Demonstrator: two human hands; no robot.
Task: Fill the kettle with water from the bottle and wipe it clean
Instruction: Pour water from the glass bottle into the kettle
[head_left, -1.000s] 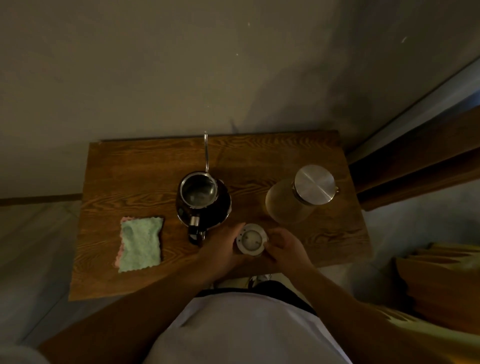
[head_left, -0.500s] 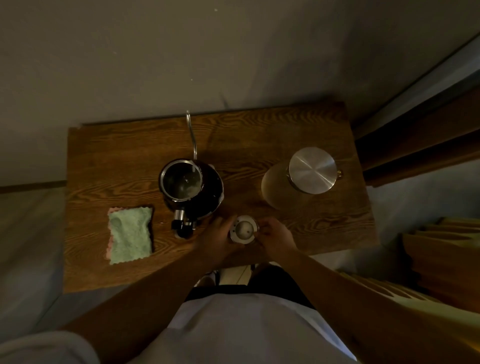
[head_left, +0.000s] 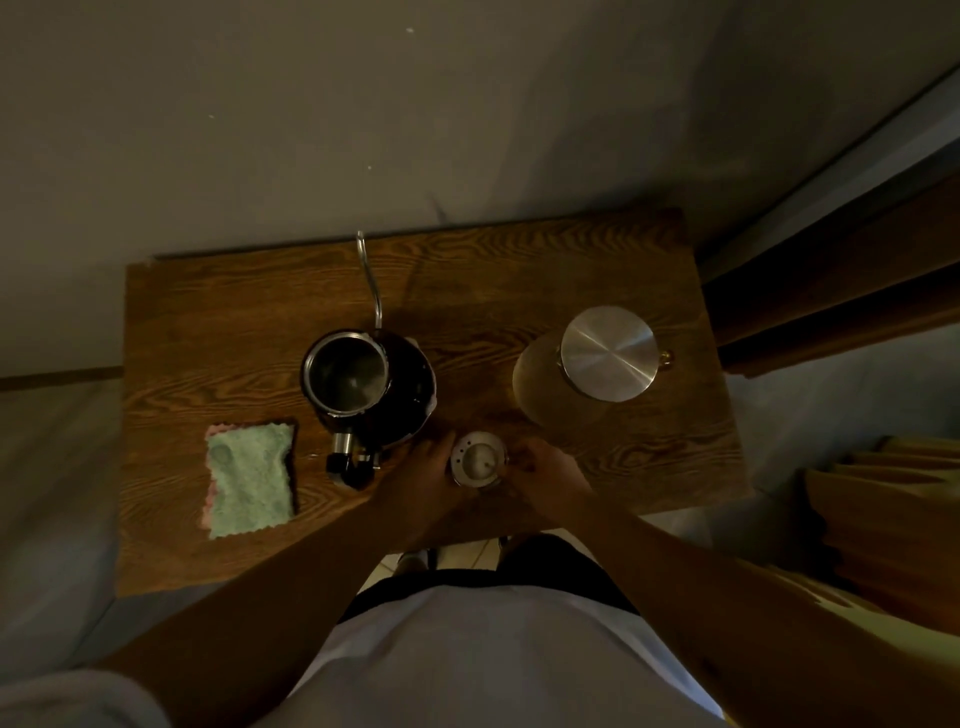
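A dark gooseneck kettle (head_left: 363, 387) stands open in the middle of the wooden table (head_left: 208, 332), its thin spout pointing away from me and its handle toward me. In front of it, near the table's front edge, both hands frame a small round kettle lid (head_left: 478, 460). My left hand (head_left: 423, 467) touches its left side and my right hand (head_left: 545, 475) touches its right side. A glass water bottle (head_left: 540, 389) with a round metal cap (head_left: 608, 358) stands to the right. A pale green cloth (head_left: 249, 478) lies flat at the left.
The table stands against a grey wall. A dark wooden frame (head_left: 841, 291) runs along the right. Stacked yellow-brown items (head_left: 893, 519) sit low at the right. My white shirt fills the bottom of the view.
Both hands stay on the small round lid at the table's front. The view has shifted slightly; kettle, bottle and cloth have not moved on the table.
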